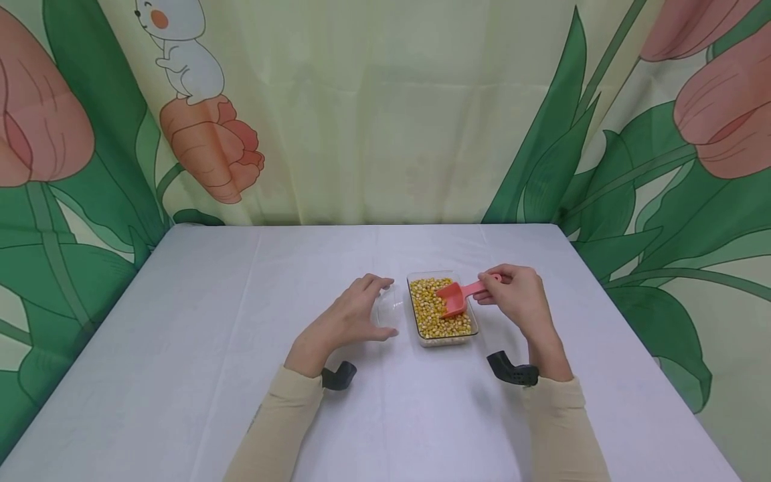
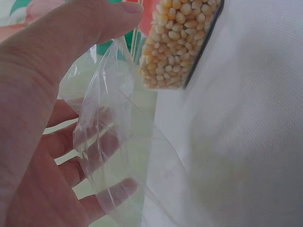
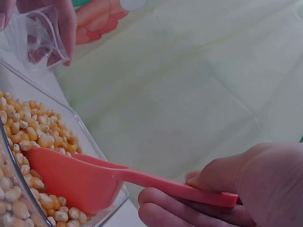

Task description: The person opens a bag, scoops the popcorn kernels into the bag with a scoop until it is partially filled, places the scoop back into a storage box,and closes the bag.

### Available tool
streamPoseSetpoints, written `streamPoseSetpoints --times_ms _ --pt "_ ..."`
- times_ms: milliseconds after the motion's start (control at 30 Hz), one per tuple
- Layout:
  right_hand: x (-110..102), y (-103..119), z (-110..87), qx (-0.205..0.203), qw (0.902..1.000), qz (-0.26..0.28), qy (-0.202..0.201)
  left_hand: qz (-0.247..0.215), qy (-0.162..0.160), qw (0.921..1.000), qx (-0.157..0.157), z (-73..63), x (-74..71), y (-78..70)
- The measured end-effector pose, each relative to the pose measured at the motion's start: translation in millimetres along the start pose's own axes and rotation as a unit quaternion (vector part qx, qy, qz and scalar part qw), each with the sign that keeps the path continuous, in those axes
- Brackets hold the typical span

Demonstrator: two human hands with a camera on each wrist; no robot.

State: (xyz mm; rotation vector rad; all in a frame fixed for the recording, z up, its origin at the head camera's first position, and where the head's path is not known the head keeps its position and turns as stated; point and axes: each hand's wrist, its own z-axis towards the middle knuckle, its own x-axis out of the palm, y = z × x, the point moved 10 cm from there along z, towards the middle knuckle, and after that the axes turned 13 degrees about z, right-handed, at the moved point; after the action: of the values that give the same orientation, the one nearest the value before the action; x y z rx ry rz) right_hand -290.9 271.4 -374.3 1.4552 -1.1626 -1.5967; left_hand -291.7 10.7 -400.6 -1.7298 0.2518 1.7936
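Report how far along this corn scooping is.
Looks done: the scoop is down in the corn. In hand: the right hand grips the scoop, and the left hand holds the bag beside it. Left, probably: tipping corn into the bag, where none shows.

white-clothed table (image 1: 150,375), pale yellow curtain (image 1: 385,134) behind, printed pink tulips (image 1: 729,107), green leaves (image 1: 105,100), white cartoon animal (image 1: 195,72)

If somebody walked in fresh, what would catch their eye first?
Probably the red plastic scoop, pinched by the right hand, dipped into yellow corn kernels in a clear rectangular container. Beside it, the left hand holds a clear plastic bag. Large printed pink tulips edge the fabric backdrop.
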Motion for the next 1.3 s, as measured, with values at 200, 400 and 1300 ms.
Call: streamPoseSetpoints --times_ms 200,400,1300 --pt "1.4 -11.1 3.9 0.023 0.9994 0.025 0.007 -0.001 0.0 1.0 -0.002 0.2 0.8 0.4" --pt "4.0 -24.4 6.9 0.048 0.997 0.058 0.02 -0.002 -0.004 1.0 0.003 0.5 2.4 0.1" --pt "2.5 -46.1 11.6 0.071 0.9897 0.118 0.041 -0.007 -0.006 1.0 0.002 -1.4 1.5 1.3"
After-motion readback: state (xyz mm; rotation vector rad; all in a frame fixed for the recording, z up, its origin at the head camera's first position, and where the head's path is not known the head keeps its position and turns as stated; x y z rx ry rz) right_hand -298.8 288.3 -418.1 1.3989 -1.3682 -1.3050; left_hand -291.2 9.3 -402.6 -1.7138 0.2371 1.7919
